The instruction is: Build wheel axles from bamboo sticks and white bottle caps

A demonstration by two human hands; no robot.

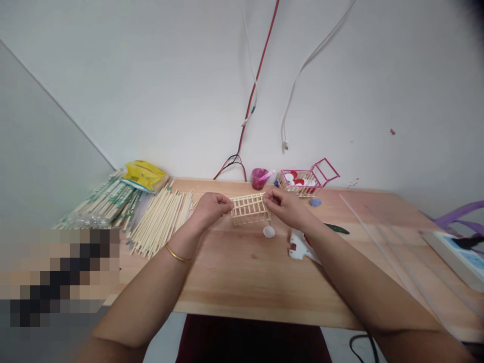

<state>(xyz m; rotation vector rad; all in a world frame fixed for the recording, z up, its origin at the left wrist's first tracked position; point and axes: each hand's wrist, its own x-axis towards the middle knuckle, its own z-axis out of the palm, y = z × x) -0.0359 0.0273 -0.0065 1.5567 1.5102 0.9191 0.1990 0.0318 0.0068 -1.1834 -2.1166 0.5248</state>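
A small frame of pale wooden sticks (249, 212), built like an open crate with crossbars, is in the middle of the table. My left hand (212, 207) pinches its left end between thumb and fingers. At the opposite end, the fingertips of my right hand (284, 205) are closed on its upper corner. Just below the frame's right side lies a whitish round disc (268, 232). A white and red glue gun (298, 246) rests under my right forearm, which hides part of it.
Loose sticks (162, 222) and wrapped chopsticks (109, 201) lie left, near a yellow packet (143, 175). Along the wall stand a pink cup (260, 178) and a pink-edged stick cart (300, 182) with red and white pieces. A power strip (456, 254) is at right.
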